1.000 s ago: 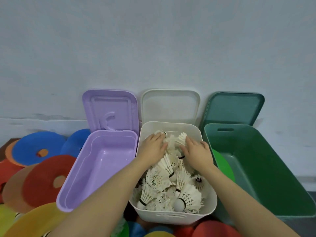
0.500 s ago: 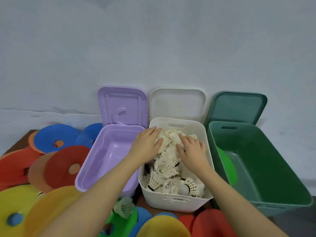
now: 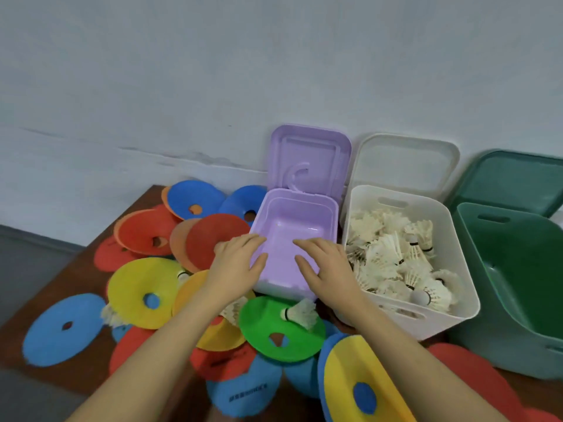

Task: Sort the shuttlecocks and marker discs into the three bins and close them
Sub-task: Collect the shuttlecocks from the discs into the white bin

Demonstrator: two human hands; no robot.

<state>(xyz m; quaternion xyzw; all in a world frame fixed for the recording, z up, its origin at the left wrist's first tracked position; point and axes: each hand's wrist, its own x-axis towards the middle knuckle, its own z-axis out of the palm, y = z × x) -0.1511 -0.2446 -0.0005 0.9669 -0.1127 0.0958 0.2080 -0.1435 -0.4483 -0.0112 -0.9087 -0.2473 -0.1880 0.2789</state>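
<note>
While both flat-fingered hands (image 3: 234, 263) (image 3: 330, 266) hover above, lilac bin (image 3: 330, 208) bare, white bin (image 3: 457, 254) heaped with feathered shuttlecocks (image 3: 393, 257).

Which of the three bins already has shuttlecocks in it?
The white bin, the middle one, is piled with shuttlecocks. The purple bin to its left shows a bare floor, and no shuttlecocks show in the green bin on the right.

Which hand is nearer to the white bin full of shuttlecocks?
Right. The right hand hovers over the purple bin, beside the near-left wall of the white bin. The left hand is at the purple bin's far side, farther away.
</note>
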